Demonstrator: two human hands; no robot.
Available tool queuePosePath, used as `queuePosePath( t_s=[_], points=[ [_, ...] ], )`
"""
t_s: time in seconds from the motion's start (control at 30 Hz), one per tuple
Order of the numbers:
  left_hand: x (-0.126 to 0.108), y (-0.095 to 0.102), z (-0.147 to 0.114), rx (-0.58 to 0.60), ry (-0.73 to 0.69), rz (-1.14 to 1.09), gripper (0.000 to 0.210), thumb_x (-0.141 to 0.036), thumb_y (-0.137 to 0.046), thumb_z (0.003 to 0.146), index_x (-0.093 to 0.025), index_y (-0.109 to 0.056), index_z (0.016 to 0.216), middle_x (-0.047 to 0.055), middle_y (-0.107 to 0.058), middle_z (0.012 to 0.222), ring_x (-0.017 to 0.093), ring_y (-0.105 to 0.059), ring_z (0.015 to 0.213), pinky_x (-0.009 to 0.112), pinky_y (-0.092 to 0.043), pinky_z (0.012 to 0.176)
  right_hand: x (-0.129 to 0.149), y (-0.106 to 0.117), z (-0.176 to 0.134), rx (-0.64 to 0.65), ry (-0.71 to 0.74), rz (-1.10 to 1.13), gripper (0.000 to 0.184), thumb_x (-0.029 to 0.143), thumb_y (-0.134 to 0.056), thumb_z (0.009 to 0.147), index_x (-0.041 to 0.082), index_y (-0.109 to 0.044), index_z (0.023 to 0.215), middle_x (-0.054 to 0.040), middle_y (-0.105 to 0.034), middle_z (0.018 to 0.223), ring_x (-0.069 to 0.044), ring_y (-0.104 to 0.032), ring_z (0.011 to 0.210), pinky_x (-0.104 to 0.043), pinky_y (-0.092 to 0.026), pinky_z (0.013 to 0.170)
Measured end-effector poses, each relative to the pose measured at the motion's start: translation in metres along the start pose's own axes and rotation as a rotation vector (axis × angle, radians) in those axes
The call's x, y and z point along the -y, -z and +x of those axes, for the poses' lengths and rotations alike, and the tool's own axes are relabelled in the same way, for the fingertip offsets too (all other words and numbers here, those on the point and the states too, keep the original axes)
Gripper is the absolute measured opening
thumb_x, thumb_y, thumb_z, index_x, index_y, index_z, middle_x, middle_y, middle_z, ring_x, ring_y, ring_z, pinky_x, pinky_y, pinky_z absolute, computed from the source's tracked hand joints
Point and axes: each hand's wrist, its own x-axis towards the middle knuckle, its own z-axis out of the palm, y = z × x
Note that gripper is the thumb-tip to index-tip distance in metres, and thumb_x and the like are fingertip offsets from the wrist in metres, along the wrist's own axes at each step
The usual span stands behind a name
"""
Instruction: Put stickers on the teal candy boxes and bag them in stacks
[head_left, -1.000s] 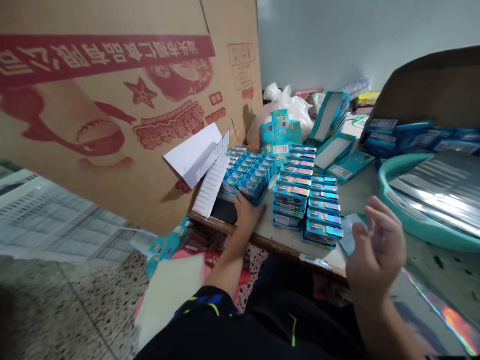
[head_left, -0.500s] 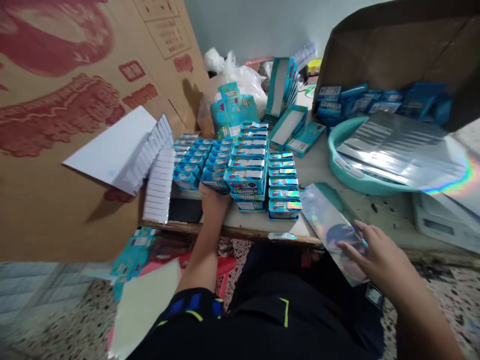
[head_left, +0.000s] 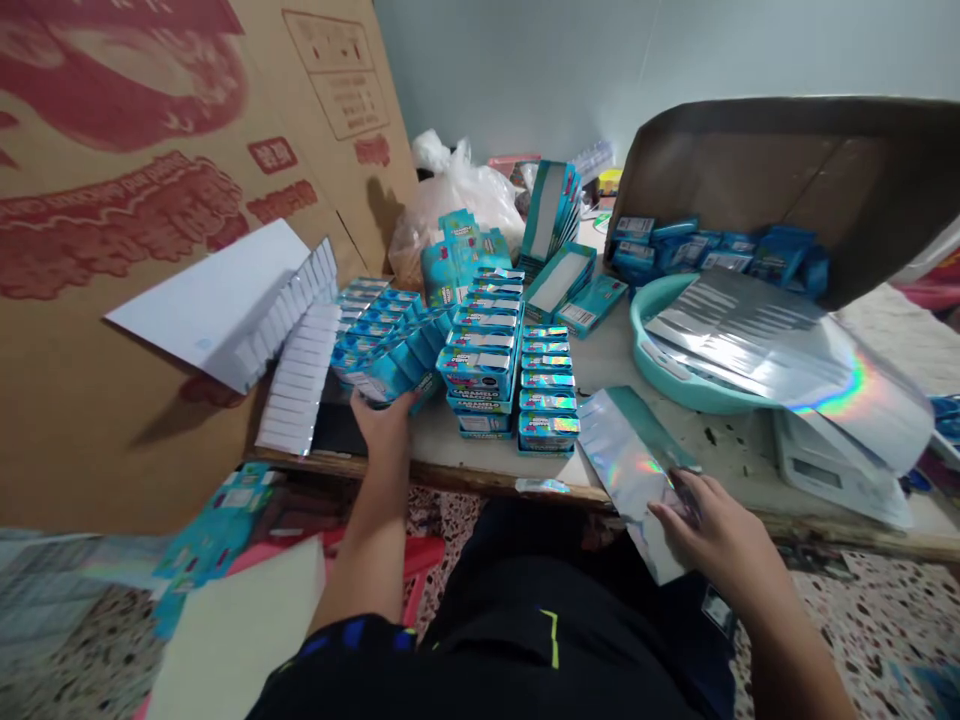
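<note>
Silvery sleeve: long axis from eleven to five o'clock, at three o'clock from my left hand.
Blue packet row: tilted, long axis eight to two, at ten o'clock from my right hand, nearer my left.
Left grip: holding the row's near end.
Right grip: narrow, pinching the sleeve's edge.

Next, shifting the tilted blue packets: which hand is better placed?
Left, I'd judge: the left hand holds the tilted blue packets at their near end, while the right hand, farther off, holds a silvery sheet.
</note>
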Motion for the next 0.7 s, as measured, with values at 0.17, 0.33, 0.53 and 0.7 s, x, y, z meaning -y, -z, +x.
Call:
queuePosePath(
  t_s=[0.17, 0.33, 0.53, 0.7],
  points=[
    [-0.013, 0.012, -0.019, -0.038, -0.036, -0.115, 0.067, -0.032, -0.075, 0.06, -0.021, -0.05, 0.121, 0.006, -0.068, 0.121, 0.018, -0.07, 0.103, 0.04, -0.057, 0.102, 0.002, 0.0, 0.001, 0.025, -0.023, -0.01, 0.056, 0.063, -0.049, 0.096, 0.023, -0.061, 0.133, -0.0118, -0.07, 0.131, -0.033, -0.073, 0.11, -0.046, -0.056, 0.091],
    [-0.053, 0.018, -0.019, -0.056, -0.251, -0.089, 0.072, -0.034, -0.071, 0.064, -0.024, -0.047, 0.131, 0.006, -0.065, 0.131, 0.023, -0.068, 0.116, 0.046, -0.052, 0.112, 0.0, -0.001, 0.004, 0.019, -0.011, 0.001, 0.054, 0.063, -0.051, 0.095, 0.023, -0.062, 0.13, -0.0113, -0.07, 0.131, -0.032, -0.073, 0.109, -0.044, -0.056, 0.087],
    [-0.12, 0.015, -0.044, -0.035, -0.52, -0.142, 0.094, -0.046, -0.077, 0.063, -0.029, -0.036, 0.146, 0.008, -0.058, 0.143, 0.031, -0.056, 0.139, 0.051, -0.046, 0.12, -0.001, -0.008, 0.013, -0.043, -0.063, -0.015, 0.053, 0.059, -0.057, 0.089, 0.023, -0.065, 0.127, -0.0145, -0.071, 0.125, -0.038, -0.07, 0.113, -0.056, -0.054, 0.094],
    [-0.129, -0.018, -0.121, 0.15, -0.499, -0.185, 0.109, -0.046, -0.087, 0.065, -0.028, -0.027, 0.153, 0.013, -0.048, 0.152, 0.034, -0.049, 0.146, 0.054, -0.041, 0.123, 0.066, 0.012, 0.029, -0.289, -0.017, 0.568, 0.071, 0.06, -0.061, 0.093, 0.022, -0.048, 0.151, -0.0185, -0.054, 0.154, -0.036, -0.05, 0.145, -0.06, -0.04, 0.119]
  ],
)
